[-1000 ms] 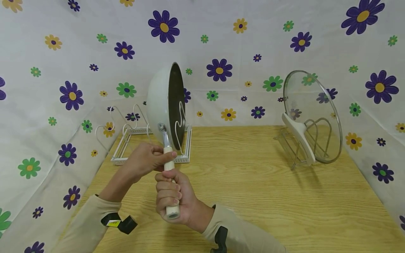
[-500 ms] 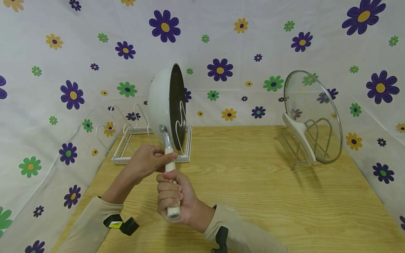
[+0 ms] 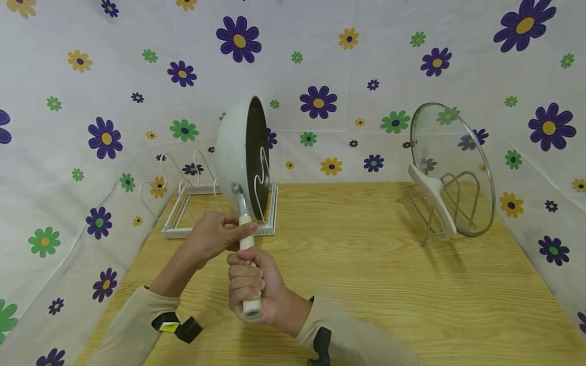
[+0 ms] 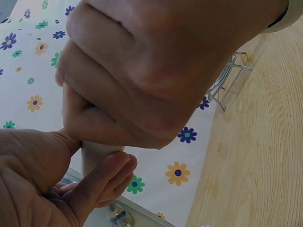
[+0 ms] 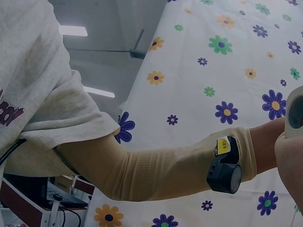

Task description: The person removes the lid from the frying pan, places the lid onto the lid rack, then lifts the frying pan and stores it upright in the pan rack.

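A wok-like frying pan [image 3: 231, 147], pale outside and dark inside, stands on its side within the white wire rack [image 3: 174, 233] in the head view. Its cream handle points down toward the person. My right hand [image 3: 263, 287] grips the lower handle with its fingers wrapped round. Just above, my left hand [image 3: 215, 236] pinches the handle near the metal joint, thumb across the front. In the left wrist view the right hand [image 4: 137, 80] covers most of the handle [image 4: 97, 153]. The right wrist view catches only the handle's end [image 5: 296, 113]. Whether the pan bears fully on the rack, I cannot tell.
At the right of the wooden table [image 3: 366, 284], a glass lid [image 3: 462, 147] with a cream handle [image 3: 432, 195] leans upright in a small wire stand [image 3: 426, 229]. Flowered cloth [image 3: 348, 66] walls the back and sides. Loops of the rack rise left of the pan.
The pan has come down slightly, its upper rim a little lower than before. Both hands keep their places on the handle, with only a tiny shift. The lid has not moved.
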{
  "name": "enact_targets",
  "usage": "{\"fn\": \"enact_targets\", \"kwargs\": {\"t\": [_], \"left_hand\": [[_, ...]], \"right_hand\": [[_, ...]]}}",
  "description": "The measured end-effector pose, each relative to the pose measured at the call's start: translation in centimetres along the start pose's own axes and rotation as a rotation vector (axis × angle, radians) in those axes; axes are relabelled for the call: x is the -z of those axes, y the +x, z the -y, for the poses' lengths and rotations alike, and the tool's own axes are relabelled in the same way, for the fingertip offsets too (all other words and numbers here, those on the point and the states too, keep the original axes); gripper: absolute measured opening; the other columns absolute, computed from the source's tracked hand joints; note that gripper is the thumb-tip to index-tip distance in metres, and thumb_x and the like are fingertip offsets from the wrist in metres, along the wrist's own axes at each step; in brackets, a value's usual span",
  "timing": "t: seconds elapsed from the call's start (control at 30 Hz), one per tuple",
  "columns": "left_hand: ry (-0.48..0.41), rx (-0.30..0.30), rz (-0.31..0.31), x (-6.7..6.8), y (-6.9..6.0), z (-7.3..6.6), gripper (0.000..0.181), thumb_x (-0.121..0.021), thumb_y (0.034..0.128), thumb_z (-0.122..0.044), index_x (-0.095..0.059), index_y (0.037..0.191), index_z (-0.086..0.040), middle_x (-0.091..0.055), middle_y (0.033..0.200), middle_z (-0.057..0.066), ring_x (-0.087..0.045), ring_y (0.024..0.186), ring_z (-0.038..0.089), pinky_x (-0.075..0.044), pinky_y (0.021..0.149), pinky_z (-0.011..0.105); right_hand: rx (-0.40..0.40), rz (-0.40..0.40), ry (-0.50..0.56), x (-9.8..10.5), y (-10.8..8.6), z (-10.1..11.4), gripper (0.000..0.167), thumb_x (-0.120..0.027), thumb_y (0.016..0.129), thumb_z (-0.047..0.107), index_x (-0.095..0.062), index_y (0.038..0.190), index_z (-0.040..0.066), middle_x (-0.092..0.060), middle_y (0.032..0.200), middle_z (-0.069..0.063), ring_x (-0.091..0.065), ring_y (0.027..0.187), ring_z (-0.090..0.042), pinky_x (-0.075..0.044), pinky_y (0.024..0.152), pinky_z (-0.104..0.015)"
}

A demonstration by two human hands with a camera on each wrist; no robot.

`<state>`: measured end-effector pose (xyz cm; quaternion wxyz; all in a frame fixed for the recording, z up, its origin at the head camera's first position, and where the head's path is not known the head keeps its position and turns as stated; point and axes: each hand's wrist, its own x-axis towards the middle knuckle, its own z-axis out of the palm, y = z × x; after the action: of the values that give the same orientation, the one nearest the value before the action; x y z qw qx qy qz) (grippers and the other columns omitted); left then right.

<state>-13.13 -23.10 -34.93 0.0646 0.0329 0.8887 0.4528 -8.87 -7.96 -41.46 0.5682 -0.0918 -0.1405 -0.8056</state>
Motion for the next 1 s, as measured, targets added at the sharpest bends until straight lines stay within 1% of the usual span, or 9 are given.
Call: {"fn": "enact_targets", "kwargs": {"t": [0.1, 0.3, 0.5, 0.63, 0.83, 1.0], "left_hand": [[-0.011, -0.005, 0.001, 0.0, 0.0, 0.1, 0.038, -0.074, 0.0953, -0.033, -0.073, 0.093, 0.005, -0.067, 0.067, 0.002, -0.066, 0.071, 0.021, -0.052, 0.06, 0.03], [-0.032, 0.005, 0.006, -0.2, 0.0, 0.3, 0.038, -0.073, 0.0963, -0.031, -0.073, 0.096, 0.006, -0.069, 0.069, 0.003, -0.068, 0.07, 0.017, -0.055, 0.064, 0.03], [-0.039, 0.005, 0.001, -0.4, 0.0, 0.6, 0.037, -0.073, 0.0958, -0.03, -0.073, 0.095, 0.006, -0.07, 0.07, 0.003, -0.068, 0.069, 0.016, -0.056, 0.063, 0.03], [-0.041, 0.003, 0.005, -0.4, 0.0, 0.7, 0.038, -0.073, 0.0958, -0.032, -0.073, 0.096, 0.006, -0.071, 0.07, 0.003, -0.07, 0.07, 0.017, -0.056, 0.064, 0.031], [-0.043, -0.012, 0.007, -0.5, 0.0, 1.0, 0.038, -0.073, 0.0961, -0.031, -0.072, 0.095, 0.006, -0.07, 0.069, 0.003, -0.069, 0.069, 0.017, -0.056, 0.063, 0.032], [-0.055, -0.01, 0.011, -0.5, -0.1, 1.2, 0.038, -0.072, 0.0967, -0.031, -0.072, 0.095, 0.006, -0.07, 0.07, 0.003, -0.068, 0.07, 0.016, -0.058, 0.066, 0.034]], "right_hand": [[0.001, -0.009, -0.001, 0.0, 0.0, 0.0, 0.032, -0.054, 0.098, 0.017, -0.041, 0.069, 0.016, -0.034, 0.051, 0.011, -0.03, 0.04, 0.001, -0.025, 0.042, -0.01], [-0.003, -0.015, -0.003, 0.2, -0.1, 0.0, 0.032, -0.055, 0.097, 0.017, -0.041, 0.068, 0.016, -0.035, 0.05, 0.011, -0.029, 0.04, 0.001, -0.024, 0.042, -0.01], [0.001, -0.027, -0.005, 0.4, -0.1, -0.1, 0.033, -0.055, 0.097, 0.017, -0.041, 0.068, 0.016, -0.034, 0.05, 0.012, -0.029, 0.04, 0.0, -0.027, 0.042, -0.01], [0.004, -0.038, -0.007, 0.4, -0.1, -0.1, 0.032, -0.055, 0.096, 0.017, -0.041, 0.068, 0.016, -0.034, 0.05, 0.012, -0.029, 0.04, 0.0, -0.026, 0.042, -0.01], [0.011, -0.064, -0.035, 0.4, -0.1, -0.1, 0.031, -0.055, 0.095, 0.017, -0.041, 0.067, 0.016, -0.037, 0.049, 0.011, -0.029, 0.04, 0.001, -0.024, 0.042, -0.009], [0.009, -0.073, -0.064, 0.5, -0.1, -0.1, 0.031, -0.055, 0.095, 0.018, -0.042, 0.067, 0.016, -0.041, 0.048, 0.01, -0.031, 0.039, 0.0, -0.024, 0.042, -0.009]]}}
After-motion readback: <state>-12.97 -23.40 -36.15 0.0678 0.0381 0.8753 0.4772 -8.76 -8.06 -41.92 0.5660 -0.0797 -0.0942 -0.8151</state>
